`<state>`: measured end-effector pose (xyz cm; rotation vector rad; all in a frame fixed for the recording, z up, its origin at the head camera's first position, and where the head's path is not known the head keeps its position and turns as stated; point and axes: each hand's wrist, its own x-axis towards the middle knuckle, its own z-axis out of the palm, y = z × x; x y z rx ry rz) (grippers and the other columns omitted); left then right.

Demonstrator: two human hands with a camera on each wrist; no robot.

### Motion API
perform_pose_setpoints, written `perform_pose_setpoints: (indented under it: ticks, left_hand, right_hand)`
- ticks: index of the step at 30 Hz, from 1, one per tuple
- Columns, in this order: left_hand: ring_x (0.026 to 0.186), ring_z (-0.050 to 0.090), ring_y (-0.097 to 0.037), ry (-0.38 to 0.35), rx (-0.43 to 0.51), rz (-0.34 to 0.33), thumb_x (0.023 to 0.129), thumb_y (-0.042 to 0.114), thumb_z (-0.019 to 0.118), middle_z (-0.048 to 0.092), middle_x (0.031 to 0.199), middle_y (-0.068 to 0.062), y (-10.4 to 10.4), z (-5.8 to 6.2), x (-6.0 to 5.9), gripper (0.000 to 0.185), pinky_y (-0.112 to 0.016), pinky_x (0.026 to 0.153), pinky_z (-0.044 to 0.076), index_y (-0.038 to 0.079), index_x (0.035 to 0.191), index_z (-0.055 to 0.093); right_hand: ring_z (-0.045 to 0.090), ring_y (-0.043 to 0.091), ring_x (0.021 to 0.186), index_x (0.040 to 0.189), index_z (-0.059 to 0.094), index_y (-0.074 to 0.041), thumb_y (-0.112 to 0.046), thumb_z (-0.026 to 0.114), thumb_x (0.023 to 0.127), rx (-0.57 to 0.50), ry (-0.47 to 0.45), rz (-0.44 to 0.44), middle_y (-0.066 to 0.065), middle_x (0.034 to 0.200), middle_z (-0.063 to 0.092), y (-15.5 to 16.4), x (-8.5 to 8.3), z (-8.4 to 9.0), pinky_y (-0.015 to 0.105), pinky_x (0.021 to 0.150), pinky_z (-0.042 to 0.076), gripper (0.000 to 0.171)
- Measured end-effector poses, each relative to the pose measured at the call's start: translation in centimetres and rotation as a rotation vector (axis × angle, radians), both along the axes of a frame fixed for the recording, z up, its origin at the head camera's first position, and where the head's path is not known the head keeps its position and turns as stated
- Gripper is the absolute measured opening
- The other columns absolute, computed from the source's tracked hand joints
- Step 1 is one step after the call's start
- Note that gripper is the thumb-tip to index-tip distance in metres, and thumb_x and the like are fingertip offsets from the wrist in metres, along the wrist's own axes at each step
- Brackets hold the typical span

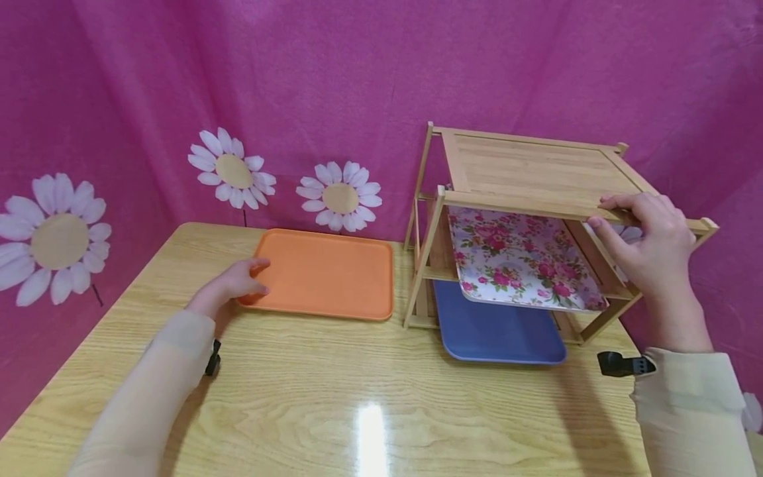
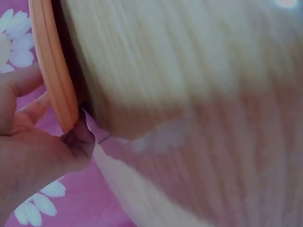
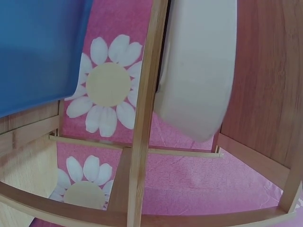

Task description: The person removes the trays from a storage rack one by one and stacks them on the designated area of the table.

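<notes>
- The orange tray lies flat on the worktop, just left of the wooden rack and in front of the pink backdrop.
- Your left hand is at the tray's near left corner. In the left wrist view your fingers curl around the tray's orange rim, with the thumb pressed to its edge, so you have a pinch hold on that corner.
- In the head view the tray appears to rest on the worktop; whether the gripped corner is raised you cannot tell from here.
- Your right hand is on the front right edge of the rack's top shelf. The fingers lie over the top of the slat and the thumb sits under it, so the hand grips the shelf edge.
- The rack stands on the right part of the worktop and has three levels. Its top shelf is bare wood.
- A floral tray sits tilted on the middle level, its near edge lower and sticking out past the front of the rack.
- A blue tray lies on the bottom level, its near end reaching out onto the worktop beyond the rack's feet.
- The right wrist view shows the blue tray and the pale underside of another tray from within the rack's frame.
- Paper daisies are fixed to the backdrop behind the orange tray.
</notes>
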<state>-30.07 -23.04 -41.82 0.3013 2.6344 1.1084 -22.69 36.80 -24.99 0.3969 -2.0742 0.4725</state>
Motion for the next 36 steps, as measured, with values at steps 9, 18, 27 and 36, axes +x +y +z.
perform_pose_setpoints:
  ticks: [9,18,27,36]
  left_hand:
    - [0.108,0.031,-0.051,0.086,-0.289,0.031,0.084,0.029,0.07,0.038,0.124,-0.039,0.4,0.0,-0.2,0.067,-0.059,0.093,0.031,0.005,0.139,0.042]
    - [0.108,0.03,-0.05,0.078,-0.239,0.093,0.086,0.026,0.068,0.031,0.125,-0.042,0.3,0.7,1.1,0.07,-0.058,0.093,0.031,-0.002,0.141,0.036]
    - [0.112,0.043,-0.047,0.235,-0.123,0.084,0.094,0.021,0.057,0.049,0.123,-0.035,1.3,2.7,2.8,0.053,-0.057,0.094,0.037,-0.007,0.137,0.041]
    - [0.093,0.057,-0.036,0.339,0.019,0.186,0.094,0.018,0.057,0.058,0.109,-0.024,3.9,5.5,5.8,0.045,-0.042,0.078,0.048,-0.002,0.134,0.047]
  right_hand:
    - [0.035,-0.01,0.086,0.099,0.071,-0.005,-0.044,0.069,0.081,0.005,-0.011,-0.006,0.016,0.09,0.066,0.0,0.0,0.1,0.028,0.073,0.027,0.043]
    - [0.038,-0.002,0.084,0.099,0.07,-0.005,-0.044,0.068,0.081,0.013,-0.02,-0.012,0.016,0.09,0.066,0.0,0.1,0.1,0.029,0.072,0.027,0.043]
    - [0.039,-0.006,0.086,0.099,0.071,-0.006,-0.041,0.07,0.08,0.016,-0.016,-0.011,0.015,0.09,0.067,-0.1,0.2,0.1,0.029,0.072,0.027,0.04]
    - [0.043,-0.001,0.086,0.099,0.07,-0.005,-0.038,0.07,0.08,0.019,-0.016,-0.006,0.016,0.09,0.067,0.0,0.2,0.0,0.031,0.072,0.028,0.038]
